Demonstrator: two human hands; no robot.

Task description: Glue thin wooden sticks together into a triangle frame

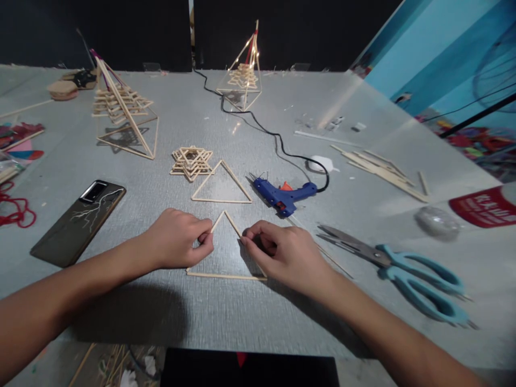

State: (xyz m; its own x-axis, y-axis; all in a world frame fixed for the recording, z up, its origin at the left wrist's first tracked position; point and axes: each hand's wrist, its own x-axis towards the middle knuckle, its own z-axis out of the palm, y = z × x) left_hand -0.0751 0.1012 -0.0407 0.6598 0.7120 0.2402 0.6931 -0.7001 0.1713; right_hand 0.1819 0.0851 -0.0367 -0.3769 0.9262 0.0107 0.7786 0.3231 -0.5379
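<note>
A triangle of thin wooden sticks (pixel 226 277) lies flat on the table in front of me. My left hand (pixel 181 239) pinches its left side stick, and my right hand (pixel 282 250) pinches the right side stick partway down. Parts of both side sticks are hidden behind my fingers. Just beyond is another stick triangle (pixel 221 201), its left side close to a small stack of star-shaped stick frames (pixel 192 164). A blue glue gun (pixel 282 194) with an orange trigger rests on its side past my right hand.
Blue-handled scissors (pixel 387 258) lie at right, near loose sticks (pixel 379 171) and a red-labelled bottle (pixel 484 207). A phone (pixel 78 223) is at left. Two pyramid-shaped stick frames, one at left (pixel 124 118) and one lit (pixel 244 75), stand farther back. A black cord (pixel 266 131) crosses the table.
</note>
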